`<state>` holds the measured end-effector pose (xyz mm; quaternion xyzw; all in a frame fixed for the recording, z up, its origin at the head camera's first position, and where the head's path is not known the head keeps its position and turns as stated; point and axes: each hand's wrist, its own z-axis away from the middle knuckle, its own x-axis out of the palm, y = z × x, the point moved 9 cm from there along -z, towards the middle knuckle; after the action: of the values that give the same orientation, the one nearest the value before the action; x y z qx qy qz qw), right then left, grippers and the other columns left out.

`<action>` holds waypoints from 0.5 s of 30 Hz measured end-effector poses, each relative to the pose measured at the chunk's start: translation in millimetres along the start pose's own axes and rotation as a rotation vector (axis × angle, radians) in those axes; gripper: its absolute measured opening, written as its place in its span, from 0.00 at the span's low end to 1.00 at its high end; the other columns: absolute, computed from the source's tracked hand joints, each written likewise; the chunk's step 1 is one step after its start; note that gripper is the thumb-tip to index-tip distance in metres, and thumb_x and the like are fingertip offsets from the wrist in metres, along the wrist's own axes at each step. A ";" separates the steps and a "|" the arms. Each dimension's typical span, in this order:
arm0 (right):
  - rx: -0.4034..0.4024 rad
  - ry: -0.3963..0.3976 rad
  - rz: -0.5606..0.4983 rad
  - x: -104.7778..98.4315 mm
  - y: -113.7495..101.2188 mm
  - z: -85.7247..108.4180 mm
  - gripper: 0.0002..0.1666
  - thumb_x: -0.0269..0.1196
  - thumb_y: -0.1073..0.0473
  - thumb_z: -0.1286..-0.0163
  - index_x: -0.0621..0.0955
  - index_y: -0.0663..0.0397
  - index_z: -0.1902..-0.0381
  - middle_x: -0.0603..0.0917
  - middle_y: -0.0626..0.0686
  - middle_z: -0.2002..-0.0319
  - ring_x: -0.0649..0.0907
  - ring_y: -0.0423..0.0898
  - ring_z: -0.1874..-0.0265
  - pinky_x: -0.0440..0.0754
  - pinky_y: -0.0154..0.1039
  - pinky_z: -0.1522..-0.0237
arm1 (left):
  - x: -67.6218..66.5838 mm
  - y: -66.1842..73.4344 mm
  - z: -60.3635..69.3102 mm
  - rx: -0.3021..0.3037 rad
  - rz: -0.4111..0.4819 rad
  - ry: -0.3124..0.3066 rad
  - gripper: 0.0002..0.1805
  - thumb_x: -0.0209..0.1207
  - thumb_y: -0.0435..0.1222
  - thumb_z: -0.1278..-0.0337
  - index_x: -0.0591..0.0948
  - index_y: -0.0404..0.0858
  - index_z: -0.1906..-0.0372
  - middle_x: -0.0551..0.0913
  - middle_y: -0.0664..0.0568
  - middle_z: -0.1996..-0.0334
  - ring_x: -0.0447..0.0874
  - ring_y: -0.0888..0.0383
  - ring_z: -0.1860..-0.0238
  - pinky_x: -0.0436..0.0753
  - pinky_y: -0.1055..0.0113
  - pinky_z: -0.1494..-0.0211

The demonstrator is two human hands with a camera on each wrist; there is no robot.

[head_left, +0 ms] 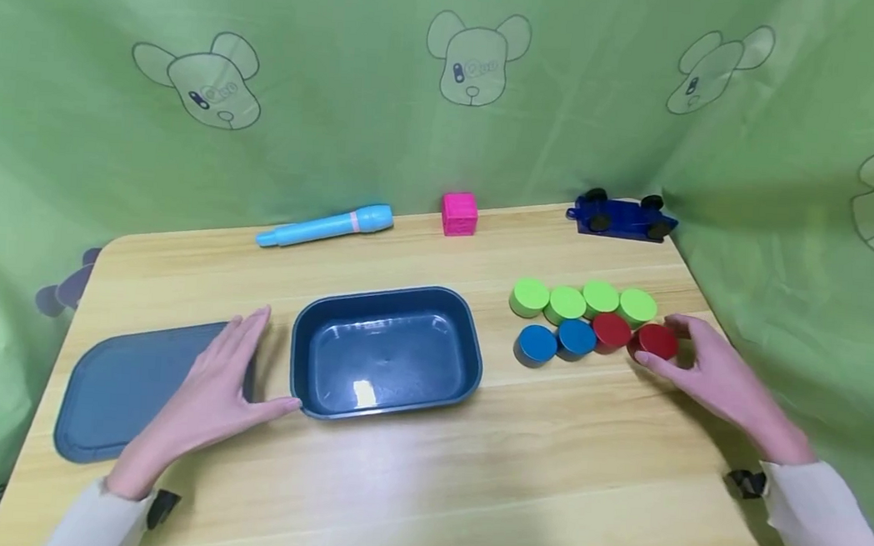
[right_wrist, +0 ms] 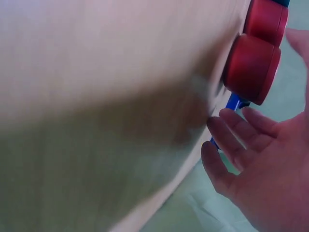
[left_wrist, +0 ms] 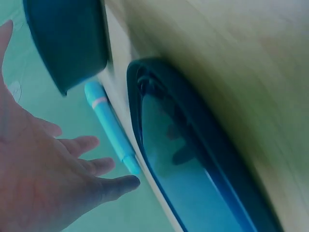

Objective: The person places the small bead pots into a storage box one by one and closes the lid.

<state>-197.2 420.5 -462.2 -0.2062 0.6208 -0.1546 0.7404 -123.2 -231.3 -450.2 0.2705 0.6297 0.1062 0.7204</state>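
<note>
My left hand (head_left: 212, 384), fingers spread, hovers over the right side of a flat dark blue-grey lid (head_left: 129, 388). Its thumb is by the near left corner of a dark blue rectangular box (head_left: 386, 362), which stands open-topped. In the head view my right hand (head_left: 716, 374) reaches around the rightmost red cylinder (head_left: 656, 342). The right wrist view shows its fingers (right_wrist: 227, 135) apart from that red cylinder (right_wrist: 252, 67). A second red cylinder (head_left: 611, 332), two blue cylinders (head_left: 536, 344) and several light-green cylinders (head_left: 530, 296) stand close together to its left.
Along the back edge of the wooden table (head_left: 409, 488) lie a light-blue stick-shaped object (head_left: 327, 228) with a pink band, a pink cube (head_left: 459, 214) and a dark blue toy car (head_left: 622, 217) on its side. A green curtain (head_left: 358, 93) borders the back and right.
</note>
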 end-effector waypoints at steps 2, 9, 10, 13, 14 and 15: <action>-0.014 0.020 -0.016 0.6 1.5 -0.1 0.57 0.74 0.38 0.27 0.65 0.75 0.22 0.73 0.75 0.32 0.74 0.72 0.37 0.79 0.67 0.41 | 5.4 3.6 -4.4 0.022 0.007 -0.015 0.73 0.73 0.70 0.45 0.41 0.49 0.08 0.47 0.41 0.11 0.42 0.30 0.14 0.49 0.19 0.25; -0.059 0.079 -0.093 -0.2 2.5 3.2 0.40 0.78 0.54 0.28 0.73 0.72 0.31 0.80 0.69 0.41 0.78 0.61 0.49 0.73 0.20 0.59 | 16.9 8.2 -9.6 0.082 0.021 -0.034 0.67 0.73 0.69 0.44 0.48 0.54 0.08 0.52 0.40 0.12 0.46 0.29 0.15 0.49 0.19 0.24; -0.056 0.081 -0.104 -0.1 3.0 3.7 0.39 0.78 0.55 0.28 0.72 0.72 0.31 0.79 0.69 0.41 0.78 0.61 0.49 0.72 0.19 0.58 | 17.1 8.2 -9.1 0.085 0.026 -0.034 0.67 0.73 0.68 0.44 0.49 0.55 0.08 0.53 0.40 0.12 0.48 0.29 0.16 0.49 0.19 0.24; -0.028 0.083 -0.128 0.6 6.2 6.0 0.40 0.77 0.55 0.27 0.71 0.72 0.30 0.78 0.70 0.39 0.79 0.63 0.46 0.72 0.18 0.57 | 16.8 8.5 -7.6 0.091 0.028 -0.035 0.65 0.73 0.68 0.43 0.49 0.58 0.08 0.55 0.41 0.13 0.51 0.28 0.17 0.52 0.19 0.25; -0.018 0.085 -0.134 0.8 7.1 6.6 0.40 0.76 0.54 0.26 0.70 0.72 0.30 0.78 0.71 0.39 0.79 0.65 0.45 0.72 0.18 0.57 | 16.5 8.6 -7.3 0.092 0.025 -0.036 0.65 0.73 0.68 0.42 0.49 0.59 0.09 0.55 0.41 0.13 0.52 0.28 0.17 0.53 0.19 0.25; -0.008 0.092 -0.137 0.6 7.9 7.5 0.40 0.76 0.54 0.26 0.70 0.71 0.29 0.78 0.71 0.39 0.79 0.65 0.45 0.72 0.18 0.56 | 16.3 8.5 -7.2 0.092 0.021 -0.038 0.64 0.72 0.68 0.42 0.48 0.60 0.09 0.56 0.41 0.14 0.54 0.28 0.17 0.53 0.19 0.25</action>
<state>-189.9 427.9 -465.6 -0.2437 0.6392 -0.2116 0.6981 -125.5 -214.4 -460.0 0.3119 0.6172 0.0796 0.7179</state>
